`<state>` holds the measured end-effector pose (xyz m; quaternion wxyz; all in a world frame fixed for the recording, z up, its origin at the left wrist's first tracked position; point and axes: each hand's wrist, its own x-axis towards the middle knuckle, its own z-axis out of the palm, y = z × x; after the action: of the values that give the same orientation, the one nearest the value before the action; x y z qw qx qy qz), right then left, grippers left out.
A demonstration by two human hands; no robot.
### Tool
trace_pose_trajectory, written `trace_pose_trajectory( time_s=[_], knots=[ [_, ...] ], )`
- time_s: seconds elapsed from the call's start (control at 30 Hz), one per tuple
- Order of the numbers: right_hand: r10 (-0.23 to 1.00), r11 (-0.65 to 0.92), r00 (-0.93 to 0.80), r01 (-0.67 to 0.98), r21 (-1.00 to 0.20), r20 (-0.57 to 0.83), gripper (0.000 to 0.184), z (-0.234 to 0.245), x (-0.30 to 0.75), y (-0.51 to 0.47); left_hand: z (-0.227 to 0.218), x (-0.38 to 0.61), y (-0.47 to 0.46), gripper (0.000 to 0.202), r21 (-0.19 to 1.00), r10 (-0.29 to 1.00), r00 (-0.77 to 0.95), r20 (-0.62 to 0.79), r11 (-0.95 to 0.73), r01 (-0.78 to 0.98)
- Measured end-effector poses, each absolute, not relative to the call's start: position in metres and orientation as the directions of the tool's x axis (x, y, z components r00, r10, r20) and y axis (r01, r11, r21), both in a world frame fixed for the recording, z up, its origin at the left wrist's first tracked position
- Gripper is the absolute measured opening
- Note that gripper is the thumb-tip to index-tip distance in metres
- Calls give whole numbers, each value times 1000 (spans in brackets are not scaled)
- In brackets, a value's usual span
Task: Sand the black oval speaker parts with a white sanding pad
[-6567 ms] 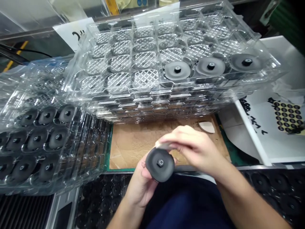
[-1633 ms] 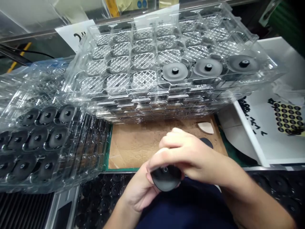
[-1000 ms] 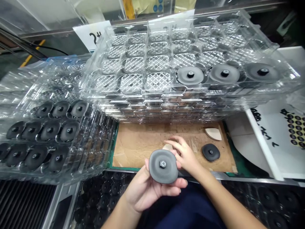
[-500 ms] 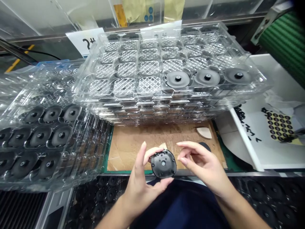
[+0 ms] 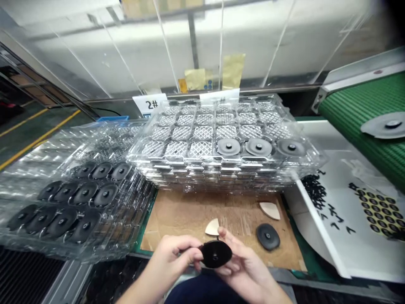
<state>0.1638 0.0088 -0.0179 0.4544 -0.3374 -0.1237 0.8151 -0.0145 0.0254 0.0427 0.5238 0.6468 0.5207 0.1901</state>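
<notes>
Left hand (image 5: 173, 256) and right hand (image 5: 245, 270) hold a matte black rounded-triangle disc (image 5: 215, 254) with a centre stud, just above the near edge of a scuffed cardboard sheet (image 5: 177, 228); left fingers (image 5: 193, 253) pinch its left edge, right fingers (image 5: 225, 245) spread along its right side. On the cardboard: cream wedge (image 5: 211, 227), second cream wedge (image 5: 269, 210), black disc (image 5: 268, 236). Far: stacked clear blister trays (image 5: 202, 160) with diamond-textured pockets, three grey discs (image 5: 228, 146) in the near row, "2#" label (image 5: 150, 103).

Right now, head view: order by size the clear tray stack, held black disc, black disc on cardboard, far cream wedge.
Clear tray stack. Then held black disc and black disc on cardboard: unsure, the held one is nearer the camera. Smallest, far cream wedge.
</notes>
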Motion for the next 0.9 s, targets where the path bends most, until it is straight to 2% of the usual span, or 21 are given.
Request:
trace_pose_trajectory(
  time_s=[0.07,0.1,0.17,0.2,0.23,0.27,0.3,0.37,0.47,0.57,0.63,0.67,0.7,0.73,0.8,0.87,0.9],
  knots=[
    [843,-513,-301,-698,-499,-447,43,-22,164,6,63,-17,39,20,852,905,353,-238,20,523],
    [859,-471,-246,-721,-507,-449,42,-23,167,5,76,-19,49,18,828,932,335,-142,-74,555],
    [890,-364,-110,-755,-546,-442,36,-23,176,5,101,-20,76,17,724,952,250,177,-298,623],
    [902,-312,-46,-759,-572,-430,32,-23,181,4,113,-20,93,17,622,916,196,350,-384,683],
    [911,-265,9,-753,-603,-412,29,-21,186,3,123,-19,113,18,508,865,185,467,-433,744],
    [920,-227,51,-738,-635,-389,26,-20,189,2,130,-17,134,22,407,843,203,498,-434,803],
    [928,-199,81,-717,-668,-363,25,-19,191,-1,135,-14,155,26,336,861,241,448,-412,847],
    [944,-161,115,-656,-737,-308,27,-17,193,-7,134,-9,194,26,334,888,316,335,-425,841],
    [960,-123,154,-519,-846,-234,25,-17,197,-15,121,-3,222,25,354,881,356,310,-455,818],
    [961,-65,231,-339,-939,-150,17,-6,218,-15,103,-2,201,28,350,832,308,461,-490,799],
    [955,25,297,-41,-999,12,15,14,241,-3,89,-4,167,27,369,730,195,655,-534,761],
    [944,68,314,105,-992,98,13,28,255,7,79,-6,148,26,406,681,118,723,-556,726],
    [920,116,259,541,-833,296,19,43,269,21,69,-7,129,27,438,637,59,768,-591,677],
    [885,105,271,676,-730,379,21,58,284,37,57,-9,111,30,478,661,72,746,-609,633],
    [844,35,302,795,-606,444,30,86,313,76,31,-12,80,29,573,730,154,666,-633,521],
    [802,-75,354,858,-507,480,46,105,338,116,6,-14,54,26,673,839,271,472,-542,504],
    [786,-131,384,870,-476,485,52,111,349,134,-5,-14,43,24,729,884,265,386,-468,500]
  ],
)
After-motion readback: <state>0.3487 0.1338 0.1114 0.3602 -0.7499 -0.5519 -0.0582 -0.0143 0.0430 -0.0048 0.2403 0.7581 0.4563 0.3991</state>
